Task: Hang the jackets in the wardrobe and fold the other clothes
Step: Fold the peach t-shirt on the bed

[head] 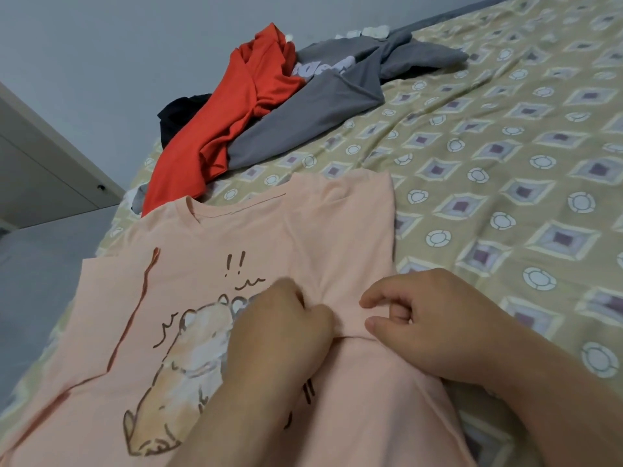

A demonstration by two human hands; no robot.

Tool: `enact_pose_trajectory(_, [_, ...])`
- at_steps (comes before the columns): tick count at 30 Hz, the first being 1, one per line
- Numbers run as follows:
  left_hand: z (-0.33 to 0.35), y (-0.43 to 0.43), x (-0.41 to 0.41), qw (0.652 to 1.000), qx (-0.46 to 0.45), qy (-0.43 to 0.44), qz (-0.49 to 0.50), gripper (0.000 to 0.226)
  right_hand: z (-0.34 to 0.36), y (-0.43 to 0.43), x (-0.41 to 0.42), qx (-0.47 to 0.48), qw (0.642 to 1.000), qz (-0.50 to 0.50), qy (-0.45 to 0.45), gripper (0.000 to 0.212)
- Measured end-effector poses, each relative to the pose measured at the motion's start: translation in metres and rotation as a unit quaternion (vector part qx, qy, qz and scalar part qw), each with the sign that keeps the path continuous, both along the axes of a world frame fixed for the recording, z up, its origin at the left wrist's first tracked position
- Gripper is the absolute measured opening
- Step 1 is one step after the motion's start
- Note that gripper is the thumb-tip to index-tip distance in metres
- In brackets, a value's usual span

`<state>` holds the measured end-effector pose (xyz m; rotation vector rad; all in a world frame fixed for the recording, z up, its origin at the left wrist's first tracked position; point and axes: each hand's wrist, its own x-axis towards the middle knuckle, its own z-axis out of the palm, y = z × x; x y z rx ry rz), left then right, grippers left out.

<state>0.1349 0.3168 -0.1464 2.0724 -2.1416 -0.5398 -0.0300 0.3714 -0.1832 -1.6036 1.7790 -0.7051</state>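
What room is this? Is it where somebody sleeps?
Most likely a bedroom. A bed with a patterned sheet fills the view, a pink T-shirt is spread on it near a heap of red and grey clothes, and a pale cupboard door with a knob stands at the left.

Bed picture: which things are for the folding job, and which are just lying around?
For the job: pink T-shirt, left hand pinching it, right hand touching it; red garment, grey top and black garment in the pile.
Just lying about: patterned bedsheet, white cupboard, small white thing beyond the pile.
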Motion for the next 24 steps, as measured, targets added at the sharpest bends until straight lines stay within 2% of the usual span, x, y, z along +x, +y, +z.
enact_pose_trajectory(1, [-0.001, -0.006, -0.004, 0.999, -0.029, 0.012, -0.019, 0.015, 0.0, 0.0, 0.0, -0.001, 1.0, 0.0, 0.001, 0.02])
enact_pose_trajectory(3, [-0.003, -0.028, -0.014, 0.995, -0.069, 0.048, -0.052, 0.032, 0.0, 0.001, 0.0, -0.002, 1.0, 0.0, 0.002, 0.02])
enact_pose_trajectory(6, [0.001, -0.074, -0.03, 0.988, -0.085, 0.026, -0.128, 0.055, 0.002, 0.002, 0.001, 0.0, 1.0, 0.001, 0.007, 0.019])
enact_pose_trajectory(9, [0.001, -0.109, -0.047, 0.962, -0.12, -0.064, -0.235, 0.039, 0.001, 0.001, 0.001, 0.003, 1.0, -0.002, 0.004, 0.02])
enact_pose_trajectory(11, [0.0, -0.12, -0.06, 0.948, -0.095, -0.095, -0.288, 0.022, 0.001, 0.001, 0.001, 0.006, 1.0, -0.002, 0.007, 0.02])
enact_pose_trajectory(13, [-0.002, -0.123, -0.069, 0.935, -0.094, -0.109, -0.325, 0.02, 0.003, 0.001, 0.001, 0.008, 1.0, -0.002, 0.006, 0.02])
enact_pose_trajectory(15, [-0.005, -0.125, -0.07, 0.928, -0.166, -0.086, -0.321, 0.02, 0.005, 0.001, 0.001, 0.01, 1.0, -0.003, 0.008, 0.02])
enact_pose_trajectory(18, [-0.014, -0.121, -0.061, 0.93, -0.253, -0.003, -0.268, 0.019, 0.006, 0.001, 0.004, 0.002, 1.0, -0.002, 0.026, 0.027])
enact_pose_trajectory(21, [-0.022, -0.083, -0.036, 0.959, -0.166, 0.064, -0.22, 0.042, 0.008, 0.002, 0.006, 0.006, 0.997, 0.002, 0.081, 0.04])
enact_pose_trajectory(24, [-0.032, -0.019, 0.009, 0.972, -0.094, 0.037, -0.211, 0.063, 0.008, 0.001, 0.013, -0.033, 0.992, -0.025, 0.121, 0.054])
